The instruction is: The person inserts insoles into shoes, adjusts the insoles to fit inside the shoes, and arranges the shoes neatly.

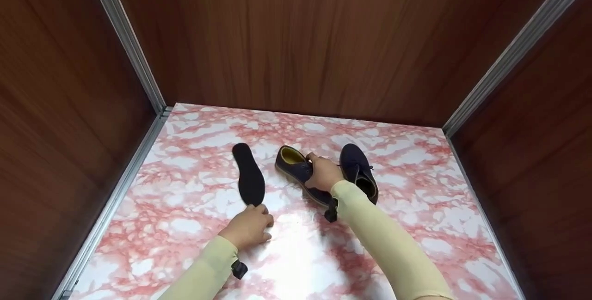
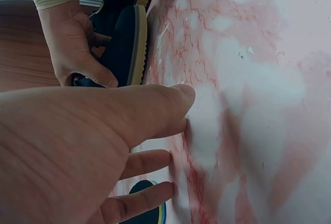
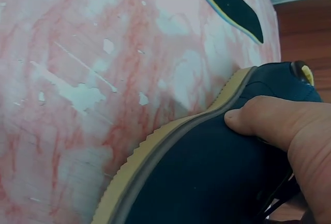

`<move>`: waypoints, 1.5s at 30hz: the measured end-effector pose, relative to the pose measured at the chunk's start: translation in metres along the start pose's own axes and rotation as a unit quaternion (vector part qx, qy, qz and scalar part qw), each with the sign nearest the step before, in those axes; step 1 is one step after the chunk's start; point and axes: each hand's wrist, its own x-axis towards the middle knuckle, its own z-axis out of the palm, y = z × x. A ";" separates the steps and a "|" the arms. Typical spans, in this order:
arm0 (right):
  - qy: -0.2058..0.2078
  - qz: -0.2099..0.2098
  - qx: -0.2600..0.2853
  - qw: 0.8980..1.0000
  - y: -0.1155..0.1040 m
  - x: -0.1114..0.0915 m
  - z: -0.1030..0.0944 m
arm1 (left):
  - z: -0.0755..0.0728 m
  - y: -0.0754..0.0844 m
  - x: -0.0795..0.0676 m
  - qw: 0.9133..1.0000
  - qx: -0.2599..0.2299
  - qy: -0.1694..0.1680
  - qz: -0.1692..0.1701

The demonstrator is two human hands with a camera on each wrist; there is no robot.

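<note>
A black insole (image 1: 251, 177) lies flat, its wide end toward me. At that end is my left hand (image 1: 249, 227), fingers spread and only slightly bent, gripping nothing. In the left wrist view one finger crosses in front of the insole (image 2: 146, 214); whether it touches cannot be told. My right hand (image 1: 325, 174) holds a dark navy lace-up shoe (image 1: 298, 170) across its middle, thumb on the near side. The shoe's opening, yellowish inside, points away from me. The right wrist view shows its pale ridged sole edge (image 3: 139, 159) close to the tabletop.
A second navy shoe (image 1: 354, 156) stands just right of the held one, toe pointing away, partly behind my right forearm. The red-and-white marbled tabletop (image 1: 194, 161) is bounded by brown wood-look panels (image 1: 286, 41) at the back and sides, with grey metal strips (image 1: 132, 41) at the corners.
</note>
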 end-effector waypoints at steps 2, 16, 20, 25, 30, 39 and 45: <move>0.001 -0.002 0.003 1.000 0.000 -0.002 0.000 | 0.000 0.000 0.000 1.000 0.002 0.002 0.002; -0.023 -0.024 -0.013 0.999 0.000 -0.017 0.000 | 0.003 -0.002 0.001 1.000 0.002 0.008 0.000; -0.015 -0.042 -0.016 0.999 0.001 -0.022 0.001 | 0.003 -0.002 0.002 1.000 -0.002 0.005 0.001; -0.007 -0.071 -0.019 0.997 0.002 -0.028 0.003 | 0.004 -0.004 0.002 1.000 -0.010 -0.002 -0.003; -0.005 -0.093 -0.026 0.995 -0.001 -0.035 0.003 | 0.004 -0.006 0.002 1.000 -0.016 -0.003 -0.006; -0.026 -0.099 -0.034 0.994 -0.008 -0.050 0.003 | 0.004 -0.007 0.000 1.000 -0.020 -0.009 -0.010; -0.027 -0.108 -0.030 0.993 -0.008 -0.058 0.005 | 0.005 -0.006 -0.001 1.000 -0.027 -0.008 -0.011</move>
